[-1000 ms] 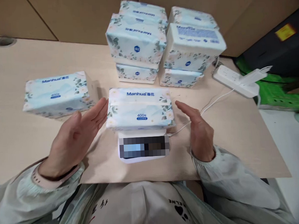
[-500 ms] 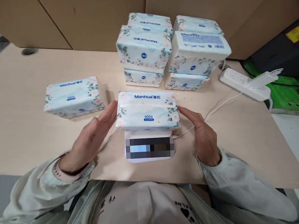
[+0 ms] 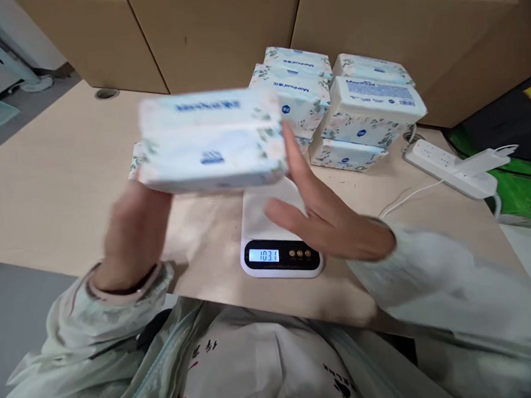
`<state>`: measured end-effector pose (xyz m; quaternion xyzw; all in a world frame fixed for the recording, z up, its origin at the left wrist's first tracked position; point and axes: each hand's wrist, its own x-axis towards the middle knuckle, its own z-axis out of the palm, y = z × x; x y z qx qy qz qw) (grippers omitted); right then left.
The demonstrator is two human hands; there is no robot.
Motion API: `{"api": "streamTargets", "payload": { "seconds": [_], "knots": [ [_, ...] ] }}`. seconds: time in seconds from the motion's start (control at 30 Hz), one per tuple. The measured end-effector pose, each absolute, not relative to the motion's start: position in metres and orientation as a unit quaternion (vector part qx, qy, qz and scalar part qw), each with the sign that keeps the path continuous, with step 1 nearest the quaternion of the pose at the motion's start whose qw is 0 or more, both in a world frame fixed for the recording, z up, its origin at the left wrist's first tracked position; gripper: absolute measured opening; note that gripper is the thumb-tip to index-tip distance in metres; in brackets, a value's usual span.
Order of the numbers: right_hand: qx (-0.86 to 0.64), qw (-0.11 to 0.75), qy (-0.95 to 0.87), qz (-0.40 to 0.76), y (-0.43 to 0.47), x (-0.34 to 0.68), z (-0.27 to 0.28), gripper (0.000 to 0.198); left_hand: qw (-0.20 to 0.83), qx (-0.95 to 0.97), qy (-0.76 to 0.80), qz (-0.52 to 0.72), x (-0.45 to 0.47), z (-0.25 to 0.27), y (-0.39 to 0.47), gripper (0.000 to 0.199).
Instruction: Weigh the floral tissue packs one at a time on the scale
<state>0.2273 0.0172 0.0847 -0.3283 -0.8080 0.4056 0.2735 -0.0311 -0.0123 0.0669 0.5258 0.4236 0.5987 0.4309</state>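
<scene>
A pale blue, floral tissue pack [image 3: 209, 142], blurred by motion, is held up between my two hands, above and to the left of a white digital scale [image 3: 266, 214]. My left hand [image 3: 136, 235] grips the pack's lower left end, its fingers partly hidden. Against the right end press the fingers of my right hand [image 3: 322, 208], with the thumb pointing left over the scale. The scale's lit display reads 103.1. Another tissue pack [image 3: 135, 161] lies on the table, mostly hidden behind the held one.
Stacked tissue packs [image 3: 361, 119] stand at the back against cardboard boxes [image 3: 221, 41]. A white power strip [image 3: 451, 168] with a plugged-in adapter sits at the right, a thin cable running toward the scale. Beyond it is a green crate [image 3: 523, 185].
The tissue pack has been lifted off the scale and carried left between both hands, which earlier stood at its sides. The view has shifted left.
</scene>
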Motion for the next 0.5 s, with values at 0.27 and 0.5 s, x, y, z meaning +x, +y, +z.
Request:
{"api": "streamTargets", "payload": {
  "seconds": [0.27,0.5],
  "knots": [
    [-0.245,0.251,-0.839,0.415,0.114,0.115,0.055,0.137,0.343,0.531,0.425,0.648,-0.102,0.049,0.029,0.03],
    [-0.35,0.232,-0.736,0.531,0.092,0.131,0.045,0.123,0.387,0.4,0.533,0.637,-0.101,0.034,-0.021,0.014]
  ]
}}
